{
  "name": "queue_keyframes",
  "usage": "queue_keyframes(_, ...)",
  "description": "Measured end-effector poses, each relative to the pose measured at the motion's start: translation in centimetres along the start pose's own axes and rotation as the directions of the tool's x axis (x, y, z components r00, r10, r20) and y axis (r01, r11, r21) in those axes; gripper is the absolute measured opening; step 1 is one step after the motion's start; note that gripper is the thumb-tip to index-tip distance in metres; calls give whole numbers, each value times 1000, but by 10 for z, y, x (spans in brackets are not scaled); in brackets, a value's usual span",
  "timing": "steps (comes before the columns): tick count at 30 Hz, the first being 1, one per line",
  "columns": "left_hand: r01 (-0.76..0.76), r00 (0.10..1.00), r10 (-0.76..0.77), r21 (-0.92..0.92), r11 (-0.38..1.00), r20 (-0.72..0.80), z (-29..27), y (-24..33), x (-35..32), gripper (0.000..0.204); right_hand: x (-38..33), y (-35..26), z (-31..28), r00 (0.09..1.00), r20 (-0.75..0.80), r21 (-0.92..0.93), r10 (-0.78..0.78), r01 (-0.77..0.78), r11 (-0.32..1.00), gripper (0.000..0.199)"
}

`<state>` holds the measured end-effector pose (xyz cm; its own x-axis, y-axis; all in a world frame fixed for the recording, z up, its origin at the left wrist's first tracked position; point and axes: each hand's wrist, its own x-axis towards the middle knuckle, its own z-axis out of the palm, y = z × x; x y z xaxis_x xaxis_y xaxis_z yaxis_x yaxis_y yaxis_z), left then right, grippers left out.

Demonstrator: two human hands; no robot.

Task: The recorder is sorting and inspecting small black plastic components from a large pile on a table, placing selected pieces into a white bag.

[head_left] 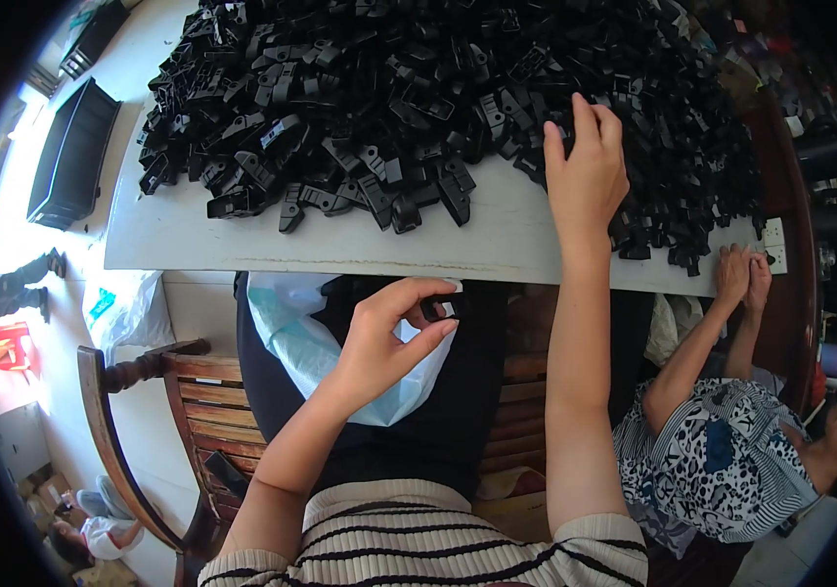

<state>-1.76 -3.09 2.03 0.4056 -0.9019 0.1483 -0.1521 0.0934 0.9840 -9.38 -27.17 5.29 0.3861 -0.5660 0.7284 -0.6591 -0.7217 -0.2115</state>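
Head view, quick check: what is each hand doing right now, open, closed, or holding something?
Left hand: closed in a pinch on a small black plastic part.
Right hand: open, fingers spread on the pile of black plastic parts, gripping nothing visible.

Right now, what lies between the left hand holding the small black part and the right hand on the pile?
In the head view, between the left hand with its small black part and the right hand on the pile of black plastic parts lies bare grey tabletop and its front edge.

A small hand-assembly workshop

We sit at a white worktable (242, 245) heaped with identical black plastic parts (418, 88), a co-worker (731, 450) handling them beside us, a black crate (71, 152) and a wooden chair (174, 391) standing nearby.
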Motion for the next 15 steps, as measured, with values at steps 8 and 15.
queue_keyframes(8,34,997,-33,-2,999,69,3,-3,2,35,-22,-2,3,961,-105,-75,-255,248,966,32)
queue_keyframes(15,30,995,-31,9,1000,99,7,-11,4,35,-80,-14,-26,959,86,101,-272,263,960,27)
